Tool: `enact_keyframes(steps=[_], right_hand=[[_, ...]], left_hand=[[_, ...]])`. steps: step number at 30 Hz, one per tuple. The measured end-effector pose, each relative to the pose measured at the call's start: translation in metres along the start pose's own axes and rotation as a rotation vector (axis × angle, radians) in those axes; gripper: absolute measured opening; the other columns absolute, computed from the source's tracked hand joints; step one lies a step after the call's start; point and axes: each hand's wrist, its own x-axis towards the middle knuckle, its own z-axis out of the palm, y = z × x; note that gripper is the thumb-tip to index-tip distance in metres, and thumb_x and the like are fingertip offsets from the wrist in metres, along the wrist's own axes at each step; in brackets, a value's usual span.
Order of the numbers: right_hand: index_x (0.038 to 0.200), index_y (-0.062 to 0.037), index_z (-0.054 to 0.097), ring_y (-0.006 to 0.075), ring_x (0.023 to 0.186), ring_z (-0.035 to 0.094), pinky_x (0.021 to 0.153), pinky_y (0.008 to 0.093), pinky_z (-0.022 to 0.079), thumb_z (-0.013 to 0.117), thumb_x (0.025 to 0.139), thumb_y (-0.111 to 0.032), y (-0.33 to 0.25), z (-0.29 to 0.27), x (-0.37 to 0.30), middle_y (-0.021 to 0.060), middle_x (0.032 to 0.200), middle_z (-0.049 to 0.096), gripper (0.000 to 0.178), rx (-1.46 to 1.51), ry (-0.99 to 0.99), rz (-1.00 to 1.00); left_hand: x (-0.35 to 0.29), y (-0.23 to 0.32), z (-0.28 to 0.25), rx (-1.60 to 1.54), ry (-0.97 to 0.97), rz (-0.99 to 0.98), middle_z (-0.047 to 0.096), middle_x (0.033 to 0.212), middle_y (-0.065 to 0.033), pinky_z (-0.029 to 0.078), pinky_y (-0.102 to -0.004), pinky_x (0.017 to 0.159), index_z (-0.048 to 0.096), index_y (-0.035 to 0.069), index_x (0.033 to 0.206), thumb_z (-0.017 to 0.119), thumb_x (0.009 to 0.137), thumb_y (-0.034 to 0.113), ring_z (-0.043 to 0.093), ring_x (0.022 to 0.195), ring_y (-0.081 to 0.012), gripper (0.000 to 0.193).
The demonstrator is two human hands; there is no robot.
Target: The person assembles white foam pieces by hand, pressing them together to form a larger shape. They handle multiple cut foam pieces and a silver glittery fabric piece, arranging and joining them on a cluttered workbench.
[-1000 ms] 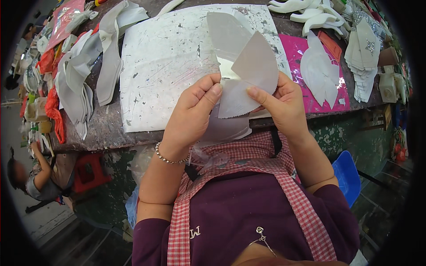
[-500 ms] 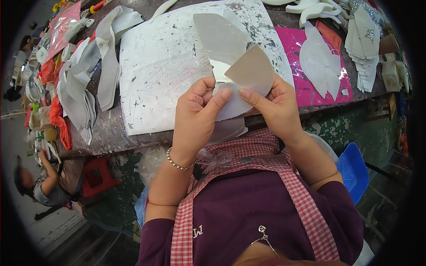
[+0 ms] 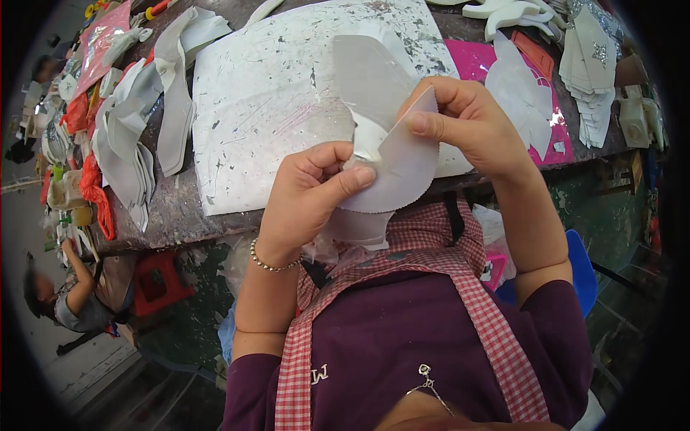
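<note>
A pale grey, curved sheet piece with a fine zigzag edge (image 3: 406,176) is held above the table's near edge. My left hand (image 3: 309,190) pinches its left side between thumb and fingers. My right hand (image 3: 474,126) grips the upper right corner, thumb in front and fingers behind. A broad pale section (image 3: 370,72) of sheet extends beyond my hands over the white board (image 3: 251,136); whether it joins the held piece I cannot tell. Below the zigzag edge, another pale sheet (image 3: 359,228) hangs near my apron.
Stacked white cut pieces (image 3: 126,144) lie at the left. On the right, more pale pieces (image 3: 514,93) rest on a pink sheet (image 3: 557,140), beside a fanned stack (image 3: 593,79). A blue bin (image 3: 582,269) stands below at the right. Another person (image 3: 75,287) sits at the far left.
My right hand has moved up and right to the piece's upper corner. My left hand has shifted slightly left and down. The beige flap has turned, and its grey side now shows.
</note>
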Motion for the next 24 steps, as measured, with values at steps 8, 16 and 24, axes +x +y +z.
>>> enact_keyframes(steps=[8,16,24], right_hand=[[0.086,0.0012,0.068,0.0066,0.069,0.055,0.062,0.0252,0.044,0.072,0.088,-0.015,-0.005,0.009,0.003,0.0014,0.072,0.062,0.017,-0.237,-0.024,0.033],[0.086,0.0,0.068,0.0183,0.062,0.06,0.06,0.0314,0.047,0.073,0.084,-0.021,-0.011,0.017,0.003,0.0137,0.069,0.063,0.022,-0.452,0.012,-0.037],[0.089,-0.0006,0.068,0.0263,0.066,0.063,0.063,0.0334,0.049,0.074,0.081,-0.021,-0.009,0.023,0.002,0.0157,0.074,0.065,0.023,-0.578,0.067,-0.143]], left_hand=[[-0.005,0.006,0.0,0.038,-0.032,-0.093,0.073,0.098,-0.0059,0.052,-0.0263,0.083,0.07,-0.004,0.112,0.072,0.091,0.01,0.066,0.09,-0.0111,0.025],[-0.011,0.006,0.008,-0.04,-0.075,-0.007,0.069,0.101,-0.0033,0.05,-0.023,0.079,0.064,-0.004,0.118,0.067,0.096,0.013,0.061,0.089,-0.006,0.029],[-0.006,-0.001,0.0,0.09,0.013,-0.06,0.07,0.09,-0.0028,0.051,-0.0232,0.075,0.07,-0.001,0.102,0.07,0.095,0.017,0.062,0.081,-0.0076,0.019]])
